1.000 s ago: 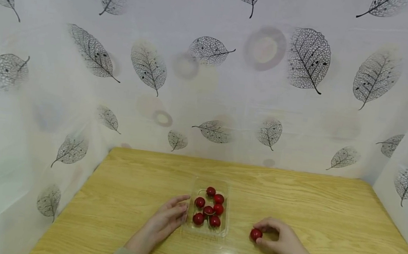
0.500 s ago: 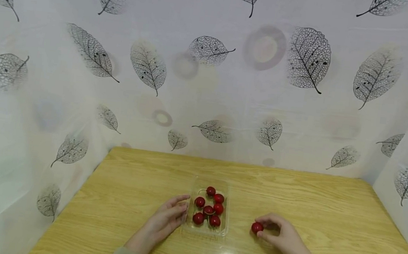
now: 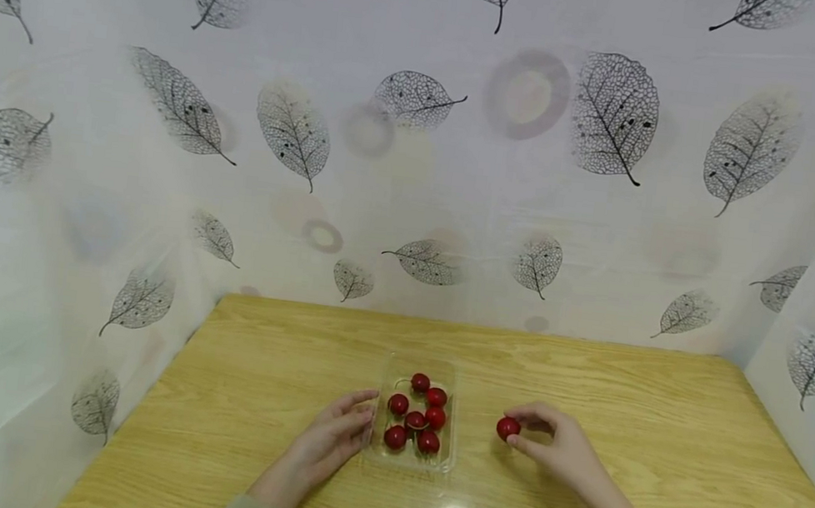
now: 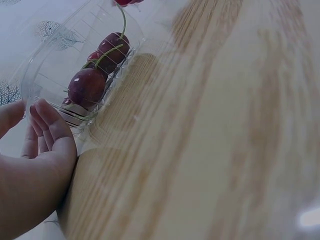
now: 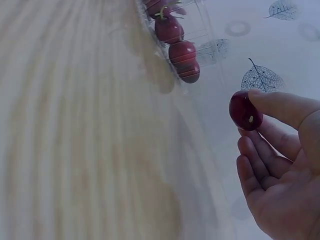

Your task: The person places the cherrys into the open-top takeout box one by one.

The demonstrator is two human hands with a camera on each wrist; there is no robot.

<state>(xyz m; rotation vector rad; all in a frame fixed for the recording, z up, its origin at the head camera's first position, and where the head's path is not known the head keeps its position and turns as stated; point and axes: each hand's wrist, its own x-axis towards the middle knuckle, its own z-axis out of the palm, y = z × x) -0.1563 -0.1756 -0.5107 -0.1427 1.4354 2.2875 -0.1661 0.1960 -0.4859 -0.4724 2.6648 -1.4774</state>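
A dark red cherry [image 3: 507, 429] is pinched between the thumb and forefinger of my right hand [image 3: 566, 452], to the right of the box. In the right wrist view this cherry [image 5: 244, 111] shows a pale stem scar and no stem, and the other fingers are loosely bent below it. The clear plastic box [image 3: 408, 463] stands on the table with several red cherries [image 3: 396, 437] inside. Resting along its left side is my left hand [image 3: 325, 443], fingers relaxed, fingertips at the wall. In the left wrist view, green stems rise from cherries [image 4: 86, 86] in the box.
The wood-grain table [image 3: 275, 356] carries the box near its middle. Behind it and at both sides hangs a pale covering [image 3: 505, 190] printed with dark skeleton leaves. A bright light reflection lies on the tabletop in front of the box.
My right hand has moved away from me and slightly left with the cherry, rising off the table. My left hand and the box have stayed in place.
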